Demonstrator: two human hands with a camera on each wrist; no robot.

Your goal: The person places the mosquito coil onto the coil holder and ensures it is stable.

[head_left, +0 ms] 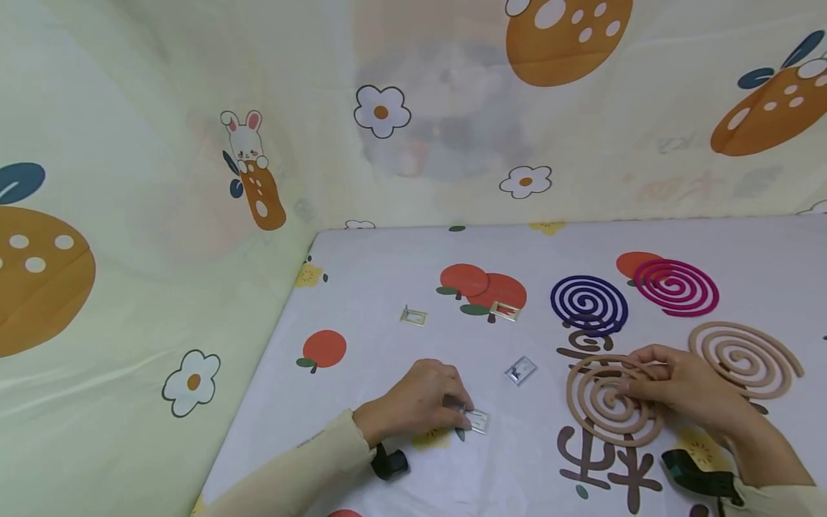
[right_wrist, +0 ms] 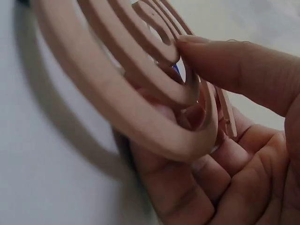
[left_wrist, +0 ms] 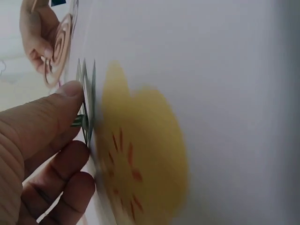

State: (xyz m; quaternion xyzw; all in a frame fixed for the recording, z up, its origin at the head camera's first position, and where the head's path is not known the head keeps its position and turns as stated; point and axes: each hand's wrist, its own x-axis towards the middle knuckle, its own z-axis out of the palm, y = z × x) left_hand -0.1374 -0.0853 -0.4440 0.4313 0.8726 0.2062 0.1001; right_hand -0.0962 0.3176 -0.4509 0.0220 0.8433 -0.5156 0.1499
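In the head view my right hand (head_left: 685,384) grips a tan mosquito coil (head_left: 580,402), thumb on top and fingers beneath. The right wrist view shows this coil (right_wrist: 126,110) tilted and lifted off the cloth, its shadow below. At the front middle my left hand (head_left: 423,398) pinches a small silver metal coil stand (head_left: 479,421) by its left side. Seen from the left wrist, the stand (left_wrist: 90,105) is edge-on, close to the cloth, with thin pointed pieces spread apart. Another silver stand (head_left: 520,370) lies between the hands, nearer the back.
Farther back lie two gold-coloured frame-like stands, a left one (head_left: 413,316) and a right one (head_left: 505,311). At the right are a dark blue coil (head_left: 589,305), a pink coil (head_left: 676,288) and a second tan coil (head_left: 743,359). A printed cloth wall (head_left: 439,201) rises behind the table.
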